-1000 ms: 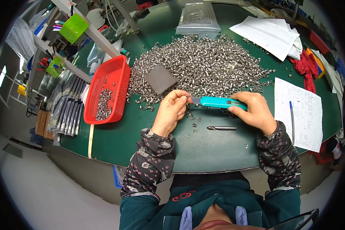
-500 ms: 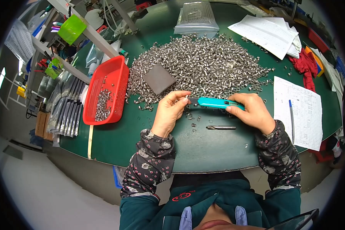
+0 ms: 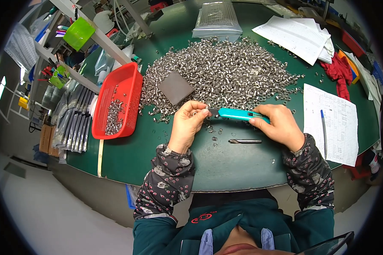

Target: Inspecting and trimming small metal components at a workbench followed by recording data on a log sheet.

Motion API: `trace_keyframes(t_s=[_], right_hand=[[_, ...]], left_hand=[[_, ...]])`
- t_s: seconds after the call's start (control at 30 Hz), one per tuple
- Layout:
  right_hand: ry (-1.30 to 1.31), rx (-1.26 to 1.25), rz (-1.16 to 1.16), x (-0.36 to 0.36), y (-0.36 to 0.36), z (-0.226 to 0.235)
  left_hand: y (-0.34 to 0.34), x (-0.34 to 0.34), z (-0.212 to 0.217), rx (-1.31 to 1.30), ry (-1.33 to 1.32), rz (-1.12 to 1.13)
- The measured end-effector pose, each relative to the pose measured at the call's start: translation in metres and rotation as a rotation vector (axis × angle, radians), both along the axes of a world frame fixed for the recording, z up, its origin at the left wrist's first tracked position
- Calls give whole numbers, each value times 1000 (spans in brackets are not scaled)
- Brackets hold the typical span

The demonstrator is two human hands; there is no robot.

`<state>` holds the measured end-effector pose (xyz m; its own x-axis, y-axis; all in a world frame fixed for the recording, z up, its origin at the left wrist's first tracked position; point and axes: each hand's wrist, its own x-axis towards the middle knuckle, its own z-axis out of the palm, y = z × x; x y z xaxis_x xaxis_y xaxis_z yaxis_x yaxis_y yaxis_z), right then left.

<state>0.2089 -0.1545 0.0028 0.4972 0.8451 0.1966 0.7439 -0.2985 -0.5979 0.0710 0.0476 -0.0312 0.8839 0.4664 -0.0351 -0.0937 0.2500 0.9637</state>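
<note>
My right hand [image 3: 281,126] is wrapped round a teal utility knife [image 3: 234,114], its dark blade pointing left. The blade end meets the fingertips of my left hand [image 3: 187,125], which pinch a small metal ring [image 3: 207,108], mostly hidden by the fingers. Just beyond both hands spreads a large heap of small metal rings [image 3: 225,68]. A dark grey square block [image 3: 175,88] lies on the heap's near left part. Below the knife a metal drill bit [image 3: 245,141] rests on the green table [image 3: 230,170], with thin shavings and loose rings to its left.
A red plastic basket [image 3: 137,102] holding some rings stands left of the heap. Printed sheets [image 3: 332,127] with a blue pen [image 3: 323,127] lie at right. More papers [image 3: 289,38], a red cloth [image 3: 338,74] and bagged tubes [image 3: 217,19] sit farther back. Grey posts [image 3: 102,36] rise at left.
Both hands stay at nearly the same spot. The knife and my right hand have shifted very slightly left; my left fingers still pinch at the blade.
</note>
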Motion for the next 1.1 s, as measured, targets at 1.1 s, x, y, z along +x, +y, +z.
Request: trace_keyframes(t_s=[1.1], right_hand=[[-349, 349, -133, -8, 5, -3]], left_hand=[[5, -1, -6, -232, -34, 18]])
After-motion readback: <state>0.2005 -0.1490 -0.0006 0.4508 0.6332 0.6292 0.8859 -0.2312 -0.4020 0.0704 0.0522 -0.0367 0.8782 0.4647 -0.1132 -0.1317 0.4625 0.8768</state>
